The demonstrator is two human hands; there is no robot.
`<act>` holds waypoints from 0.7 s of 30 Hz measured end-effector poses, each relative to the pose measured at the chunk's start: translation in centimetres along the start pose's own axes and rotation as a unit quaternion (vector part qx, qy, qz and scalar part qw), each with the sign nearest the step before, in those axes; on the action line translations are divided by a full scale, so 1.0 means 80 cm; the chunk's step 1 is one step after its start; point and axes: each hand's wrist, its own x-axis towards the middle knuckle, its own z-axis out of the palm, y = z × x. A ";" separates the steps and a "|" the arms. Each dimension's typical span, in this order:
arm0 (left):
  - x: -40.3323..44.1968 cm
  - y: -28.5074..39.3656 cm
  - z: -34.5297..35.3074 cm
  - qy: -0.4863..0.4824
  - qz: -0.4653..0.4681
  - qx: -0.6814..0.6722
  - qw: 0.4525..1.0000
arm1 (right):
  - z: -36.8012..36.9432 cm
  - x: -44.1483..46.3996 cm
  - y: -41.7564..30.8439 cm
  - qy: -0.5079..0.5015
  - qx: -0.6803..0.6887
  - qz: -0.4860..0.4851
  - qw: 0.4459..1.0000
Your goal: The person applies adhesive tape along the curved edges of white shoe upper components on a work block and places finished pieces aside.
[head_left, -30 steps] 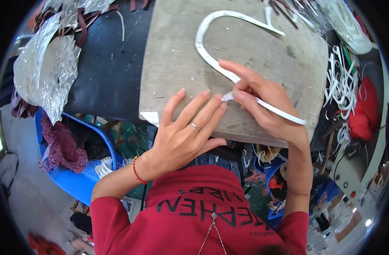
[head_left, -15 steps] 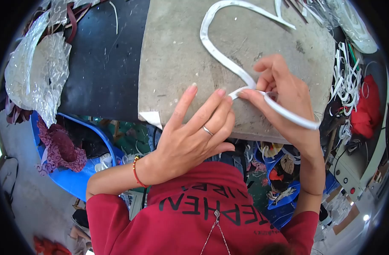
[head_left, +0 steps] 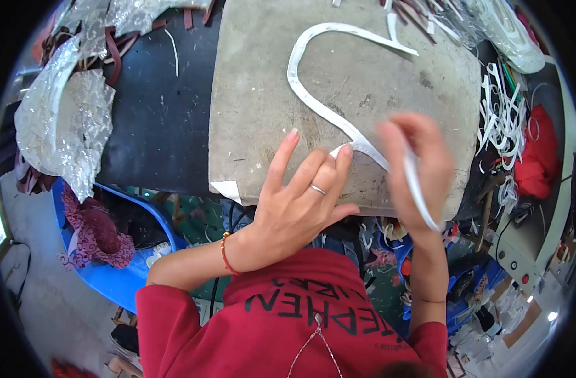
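A long white strip [head_left: 319, 108] lies in an S-like curve on the grey board [head_left: 256, 75]. My left hand [head_left: 294, 205] rests on the board's near part with its fingers spread. Its index fingertip presses a short end of the strip where two pieces meet in a fork. To the right, my right hand [head_left: 423, 173], smeared by motion, is closed around the strip's other length. A loose tail of the strip hangs over that palm toward the wrist.
Crinkled clear plastic [head_left: 67, 126] covers part of the black mat [head_left: 149, 120] on the left. White strip scraps [head_left: 502, 120] and a red cloth [head_left: 536, 145] lie at the right. Below the table's front edge stands a blue bin [head_left: 108, 277].
My right hand has moved down and right from the fork, pulling its length of strip away from the short end. My left hand stays on the short end.
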 end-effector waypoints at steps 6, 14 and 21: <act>0.002 -0.040 -0.047 -0.055 0.018 -0.127 0.990 | 0.058 -0.012 -0.005 0.020 -0.076 -0.259 0.963; 0.176 -0.118 -0.050 0.136 0.049 -0.106 0.984 | -0.001 0.017 0.003 -0.049 0.067 -0.063 0.995; 0.334 -0.081 0.021 0.075 0.145 -0.096 0.982 | 0.020 0.014 0.003 -0.111 0.071 -0.096 0.987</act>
